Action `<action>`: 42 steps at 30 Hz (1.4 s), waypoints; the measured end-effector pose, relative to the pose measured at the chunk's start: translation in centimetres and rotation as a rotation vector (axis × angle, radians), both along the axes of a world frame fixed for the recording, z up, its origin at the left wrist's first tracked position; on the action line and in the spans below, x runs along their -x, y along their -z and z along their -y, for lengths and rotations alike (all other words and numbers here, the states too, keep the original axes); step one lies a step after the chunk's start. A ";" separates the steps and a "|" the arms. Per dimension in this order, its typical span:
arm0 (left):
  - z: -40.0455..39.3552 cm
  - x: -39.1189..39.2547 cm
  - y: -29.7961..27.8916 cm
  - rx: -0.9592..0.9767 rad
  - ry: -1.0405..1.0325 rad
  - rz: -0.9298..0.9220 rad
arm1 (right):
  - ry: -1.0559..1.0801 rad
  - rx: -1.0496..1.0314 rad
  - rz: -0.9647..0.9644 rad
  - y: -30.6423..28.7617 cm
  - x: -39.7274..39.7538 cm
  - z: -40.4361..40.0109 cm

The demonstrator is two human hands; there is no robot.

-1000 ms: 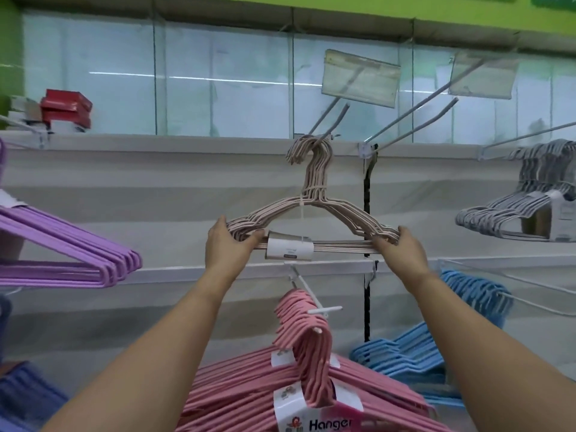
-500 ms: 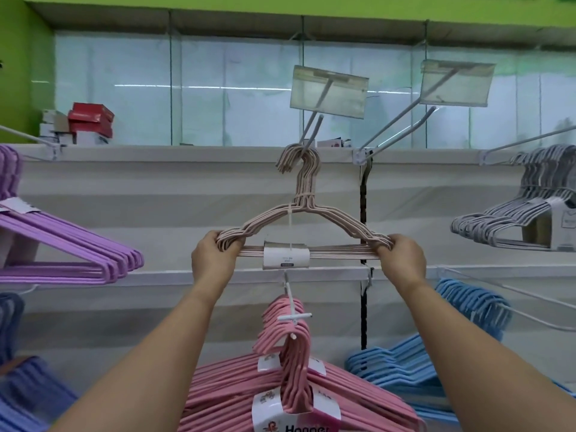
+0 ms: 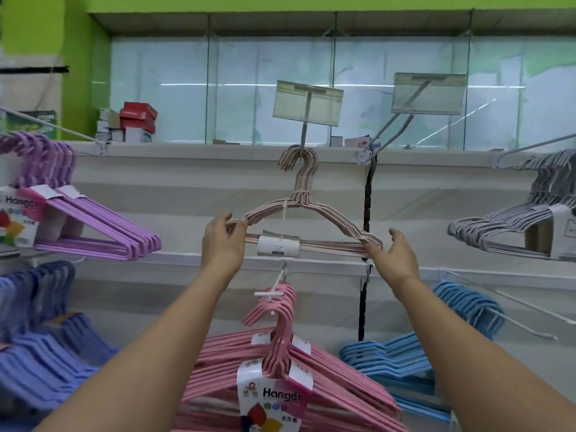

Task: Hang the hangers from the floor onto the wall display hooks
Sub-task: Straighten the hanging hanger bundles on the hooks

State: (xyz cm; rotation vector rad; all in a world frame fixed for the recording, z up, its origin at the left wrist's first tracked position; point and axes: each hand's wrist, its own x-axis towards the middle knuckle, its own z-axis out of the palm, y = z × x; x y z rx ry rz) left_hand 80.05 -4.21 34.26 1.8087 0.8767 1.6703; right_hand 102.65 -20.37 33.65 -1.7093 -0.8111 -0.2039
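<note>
Beige hanger bundle (image 3: 307,227): hung, apparently, on display hook (image 3: 304,135). Left end gripped by left hand (image 3: 222,244); right hand (image 3: 397,255) held open beside right end.

"Hanger" was printed on the card label (image 3: 273,397) of the pink hangers (image 3: 327,381), with small characters below it, and again on the card label (image 3: 18,213) of the purple hangers (image 3: 103,226).
</note>
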 end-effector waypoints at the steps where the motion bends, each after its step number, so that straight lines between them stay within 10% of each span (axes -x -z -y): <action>1: 0.9 0.4 -0.2 -0.013 -0.045 0.000 | -0.004 0.015 0.007 0.2 0.1 0.4; 15: 13.3 -3.0 -1.2 -0.192 0.083 0.036 | 0.279 0.119 0.260 0.0 2.2 11.8; 26: 24.0 -17.4 -1.6 -0.336 0.300 -0.288 | 0.631 0.152 0.294 -2.2 -8.5 25.2; 42: 24.7 -30.7 -2.1 -0.182 0.187 -0.367 | 0.374 0.355 0.336 -4.0 -23.4 25.7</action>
